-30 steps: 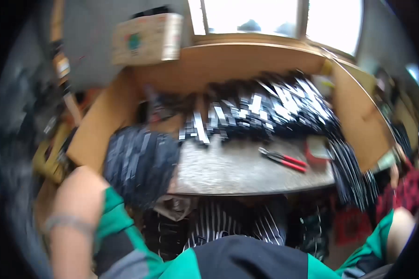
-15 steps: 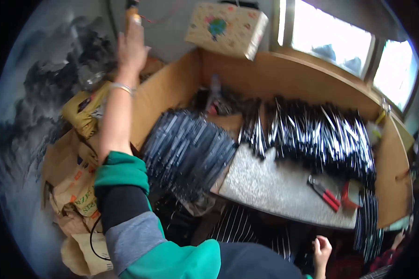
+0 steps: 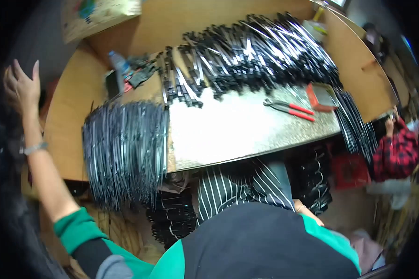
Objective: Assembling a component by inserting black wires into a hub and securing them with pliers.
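My left hand (image 3: 23,88) is raised at the far left, beyond the side wall of the bench. Its fingers are spread and nothing is in it. Of my right hand (image 3: 307,211), only a part shows low beside my striped-clad leg; its fingers are hidden. A wide pile of long thin black strips (image 3: 125,149) hangs over the bench's front left edge. More shiny black strips (image 3: 251,53) lie in a long row at the back. Red-handled pliers (image 3: 291,109) rest on the bare metal worktop (image 3: 209,135), beside a small red open box (image 3: 322,98).
Brown board walls (image 3: 358,69) enclose the bench. A clear bottle (image 3: 118,61) and dark gloves (image 3: 142,72) sit at the back left, below a pale printed box (image 3: 100,21). Tied black bundles (image 3: 172,216) lie beneath. At right, another person's checked sleeve (image 3: 398,149) shows.
My view has swung, so the bench now appears further left. My left hand has come down from an orange-and-black object on the wall and is empty. My right hand has become mostly hidden.
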Demonstrator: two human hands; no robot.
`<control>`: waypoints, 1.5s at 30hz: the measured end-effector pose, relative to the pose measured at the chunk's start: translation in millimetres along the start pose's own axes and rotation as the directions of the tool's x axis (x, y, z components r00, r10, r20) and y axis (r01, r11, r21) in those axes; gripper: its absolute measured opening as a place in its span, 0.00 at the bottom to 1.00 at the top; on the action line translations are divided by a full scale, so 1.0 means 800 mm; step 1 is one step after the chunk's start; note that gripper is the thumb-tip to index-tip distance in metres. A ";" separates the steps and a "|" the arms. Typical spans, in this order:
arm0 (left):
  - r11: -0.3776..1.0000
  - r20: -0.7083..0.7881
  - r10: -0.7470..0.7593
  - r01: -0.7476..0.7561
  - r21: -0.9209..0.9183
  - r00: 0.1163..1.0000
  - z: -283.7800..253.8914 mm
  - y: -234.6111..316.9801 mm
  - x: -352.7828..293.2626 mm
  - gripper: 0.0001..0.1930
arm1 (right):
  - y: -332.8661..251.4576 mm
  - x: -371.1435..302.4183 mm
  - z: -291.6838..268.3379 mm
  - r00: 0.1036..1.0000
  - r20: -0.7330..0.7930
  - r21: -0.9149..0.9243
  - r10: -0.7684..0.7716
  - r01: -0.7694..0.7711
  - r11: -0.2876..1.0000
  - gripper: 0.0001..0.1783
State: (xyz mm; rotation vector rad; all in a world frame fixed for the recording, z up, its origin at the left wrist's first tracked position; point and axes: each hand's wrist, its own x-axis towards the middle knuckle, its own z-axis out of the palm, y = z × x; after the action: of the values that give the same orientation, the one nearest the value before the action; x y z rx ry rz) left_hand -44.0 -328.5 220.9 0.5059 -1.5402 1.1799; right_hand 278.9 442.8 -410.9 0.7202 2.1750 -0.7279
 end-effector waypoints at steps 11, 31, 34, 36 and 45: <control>-0.768 0.056 0.329 0.301 -0.566 0.943 -0.542 0.215 -0.345 0.04 | 0.126 -0.087 0.119 0.950 -0.286 -0.082 -0.124 0.105 0.991 0.16; 0.289 0.567 0.516 0.754 0.590 -0.642 -0.552 0.105 -0.853 0.19 | -0.173 0.167 -0.056 0.878 -0.092 0.143 -0.469 0.478 0.867 0.16; 0.258 0.448 0.601 0.691 0.675 -0.662 -0.534 0.142 -0.851 0.19 | -0.128 0.154 -0.035 0.880 -0.097 0.212 -0.465 0.475 0.854 0.16; 0.234 0.368 0.654 0.639 0.732 -0.661 -0.530 0.109 -0.850 0.20 | -0.096 0.137 -0.032 0.880 -0.094 0.251 -0.465 0.473 0.844 0.16; -0.342 0.788 0.387 0.868 -0.361 0.480 -0.523 0.156 -0.407 0.05 | -0.127 0.028 -0.113 0.860 -0.397 0.611 -0.320 0.508 0.607 0.13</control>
State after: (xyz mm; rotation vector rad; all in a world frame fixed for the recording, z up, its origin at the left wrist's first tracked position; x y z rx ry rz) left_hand 165.8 3.8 -156.4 0.2008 -2.1509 -1.4754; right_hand 156.4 440.7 -347.9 0.6793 2.3012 -1.8899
